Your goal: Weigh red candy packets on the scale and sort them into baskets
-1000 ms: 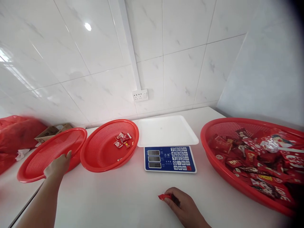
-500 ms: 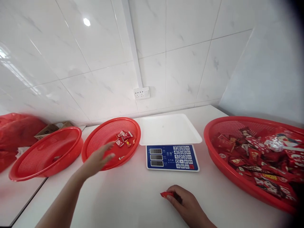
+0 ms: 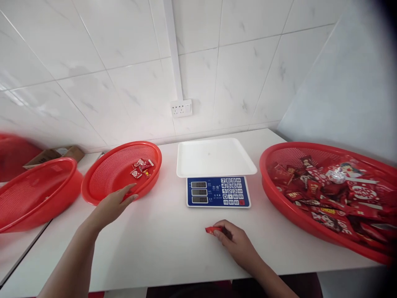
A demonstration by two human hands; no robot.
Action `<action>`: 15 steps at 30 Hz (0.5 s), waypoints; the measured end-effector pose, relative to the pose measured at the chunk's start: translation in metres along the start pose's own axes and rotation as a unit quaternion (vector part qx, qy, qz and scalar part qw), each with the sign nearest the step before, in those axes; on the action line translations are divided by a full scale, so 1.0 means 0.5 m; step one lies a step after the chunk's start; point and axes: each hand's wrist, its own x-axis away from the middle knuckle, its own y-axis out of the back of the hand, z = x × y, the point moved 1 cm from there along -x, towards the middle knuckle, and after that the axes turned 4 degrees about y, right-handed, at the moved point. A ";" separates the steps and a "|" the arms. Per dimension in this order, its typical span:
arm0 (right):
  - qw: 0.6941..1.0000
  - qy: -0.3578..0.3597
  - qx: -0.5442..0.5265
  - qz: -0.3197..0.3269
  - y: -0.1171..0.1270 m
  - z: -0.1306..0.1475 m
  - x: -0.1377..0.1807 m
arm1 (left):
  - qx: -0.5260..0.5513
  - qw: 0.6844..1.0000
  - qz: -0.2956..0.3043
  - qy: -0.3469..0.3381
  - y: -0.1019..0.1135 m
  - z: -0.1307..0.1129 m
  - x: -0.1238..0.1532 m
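My left hand [image 3: 116,205] is held by the front rim of the middle red basket [image 3: 98,163], its fingers stretched out and nothing in them. Whether it touches the rim I cannot tell. Inside that basket lies a small cluster of wrapped candies [image 3: 143,164]. Between the thumb and fingers of my right hand [image 3: 232,240] is a small red candy packet [image 3: 212,229], held just above or on the table in front of the scale. The blue-and-white digital scale [image 3: 218,192] has a bare white tray [image 3: 214,157] behind its keypad.
At the right stands a big red basket [image 3: 267,178] full of red snack packets [image 3: 328,194]. Another red basket [image 3: 60,207] is at the far left, with a cardboard box [image 3: 51,155] and a red bag [image 3: 17,155] behind it. A socket [image 3: 181,108] is on the tiled wall.
The view has shifted, so the baskets and scale sit further left and higher. My left hand has dropped back from over the middle basket to its front rim. My right hand still holds the packet.
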 end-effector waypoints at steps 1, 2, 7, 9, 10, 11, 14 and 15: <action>1.000 -0.001 -0.016 -0.022 0.007 0.004 -0.009 | -0.013 0.999 -0.036 -0.004 -0.004 0.000 0.002; 0.998 0.001 -0.028 -0.050 0.017 0.011 -0.020 | -0.025 0.995 -0.092 -0.017 -0.011 -0.004 0.005; 0.981 0.052 -0.036 -0.186 0.081 0.102 -0.097 | 0.053 0.920 -0.357 -0.153 -0.084 -0.089 0.032; 0.977 0.098 -0.006 -0.190 0.098 0.140 -0.117 | 0.105 0.911 -0.338 -0.214 -0.125 -0.144 0.043; 0.974 0.125 0.024 -0.186 0.106 0.155 -0.123 | 0.125 0.909 -0.308 -0.251 -0.145 -0.172 0.048; 0.970 0.150 0.066 -0.178 0.114 0.167 -0.124 | 0.139 0.907 -0.274 -0.289 -0.164 -0.199 0.052; 0.942 0.179 0.215 -0.185 0.157 0.178 -0.112 | 0.162 0.895 -0.177 -0.376 -0.211 -0.256 0.061; 0.930 0.171 0.257 -0.200 0.181 0.175 -0.104 | 0.167 0.891 -0.154 -0.392 -0.223 -0.265 0.061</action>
